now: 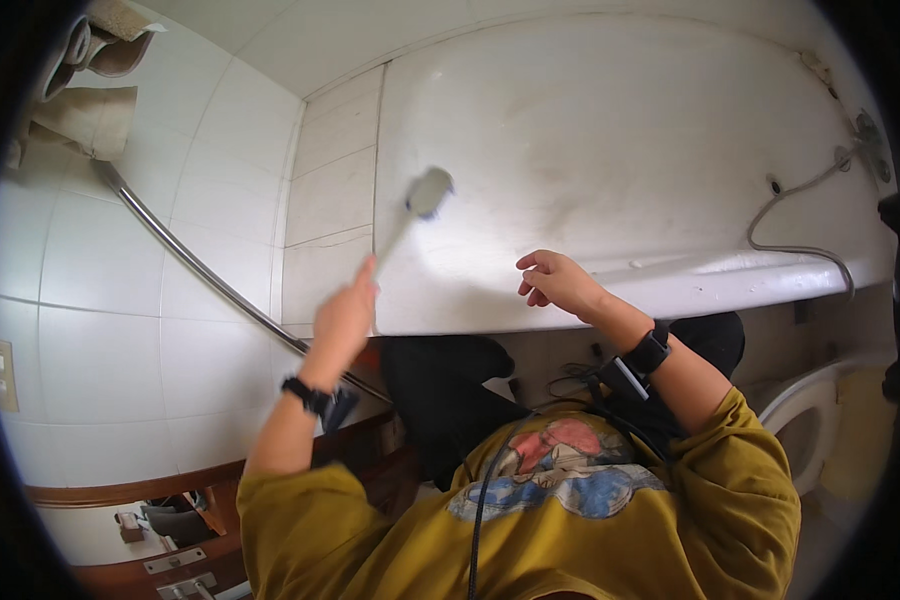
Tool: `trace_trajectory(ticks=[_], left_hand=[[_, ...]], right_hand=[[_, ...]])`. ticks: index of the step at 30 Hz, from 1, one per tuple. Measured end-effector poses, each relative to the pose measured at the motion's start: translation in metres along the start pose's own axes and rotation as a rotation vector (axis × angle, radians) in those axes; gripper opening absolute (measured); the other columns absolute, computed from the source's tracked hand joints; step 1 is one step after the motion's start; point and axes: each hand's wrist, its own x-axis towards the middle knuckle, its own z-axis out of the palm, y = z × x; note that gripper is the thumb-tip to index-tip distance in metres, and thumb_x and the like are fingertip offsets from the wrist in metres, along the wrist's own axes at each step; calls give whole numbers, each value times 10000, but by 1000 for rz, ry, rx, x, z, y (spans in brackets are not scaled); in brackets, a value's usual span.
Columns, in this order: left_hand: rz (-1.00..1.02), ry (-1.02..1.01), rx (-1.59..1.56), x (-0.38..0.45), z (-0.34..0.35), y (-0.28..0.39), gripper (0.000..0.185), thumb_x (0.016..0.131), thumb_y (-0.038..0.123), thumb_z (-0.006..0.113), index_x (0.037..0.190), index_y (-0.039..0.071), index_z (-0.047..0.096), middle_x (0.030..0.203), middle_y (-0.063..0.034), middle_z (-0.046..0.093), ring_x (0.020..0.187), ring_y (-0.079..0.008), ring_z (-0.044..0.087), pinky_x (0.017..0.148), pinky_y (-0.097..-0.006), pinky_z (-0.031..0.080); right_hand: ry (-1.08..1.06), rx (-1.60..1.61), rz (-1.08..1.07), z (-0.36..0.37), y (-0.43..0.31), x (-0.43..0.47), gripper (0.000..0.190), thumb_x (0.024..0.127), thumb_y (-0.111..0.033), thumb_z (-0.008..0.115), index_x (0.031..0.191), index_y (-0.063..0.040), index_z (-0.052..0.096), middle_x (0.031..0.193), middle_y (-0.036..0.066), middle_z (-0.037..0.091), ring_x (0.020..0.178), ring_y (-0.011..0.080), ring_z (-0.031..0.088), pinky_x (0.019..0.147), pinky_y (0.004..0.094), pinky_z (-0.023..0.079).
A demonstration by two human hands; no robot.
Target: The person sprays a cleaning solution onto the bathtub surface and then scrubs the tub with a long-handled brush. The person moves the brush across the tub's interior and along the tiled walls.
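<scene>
My left hand [345, 315] grips the pale handle of a long-handled scrub brush [430, 193], index finger stretched along it. The blurred brush head, pale with blue at its edge, is over the left end of a white bathtub [607, 150]; I cannot tell whether it touches the surface. My right hand [559, 281] is empty, fingers loosely bent and apart, above the tub's near rim. Faint brownish marks show on the tub's surface.
A grey shower hose [757, 217] runs from the fittings [866, 142] at right over the near rim. At left, a curved metal rail [202, 270] crosses the tiled wall, with beige cloth [90, 120] hanging above. A toilet seat [799, 420] is at lower right. A cable [480, 510] hangs down my shirt.
</scene>
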Motion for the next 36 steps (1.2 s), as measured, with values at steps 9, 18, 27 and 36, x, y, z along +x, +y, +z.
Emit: trace_trajectory(ticks=[9,18,27,36], left_hand=[[-70,160,39,83,4,7,478,1061,330,478,1519,204,422,866,-181,720,791,-377,697,679,-500,539],[-245,312,-244,64,22,-53,474,1069,322,460,1515,170,415,971,-243,724,901,-448,687,756,-538,528],[-215,42,-125,-84,35,-49,517,1062,320,487,1548,182,381,947,-288,700,902,-472,673,762,-550,516],[-186,154,-370,-32,45,-44,508,1071,297,466,1544,143,361,906,-303,691,875,-494,663,762,-547,519]], right_hand=[[-73,-64,-98,14,2,4,348,997,-138,517,1284,55,562,940,113,689,766,160,671,688,299,535],[78,-82,-34,-15,28,-13,284,1017,-155,542,1226,31,591,904,81,690,759,147,666,672,287,522],[-46,-136,-119,34,11,5,292,1012,-173,542,1223,20,596,905,73,692,769,144,668,670,294,527],[109,-138,-97,4,19,-25,266,1011,-164,549,1176,37,607,890,86,692,762,144,666,654,298,533]])
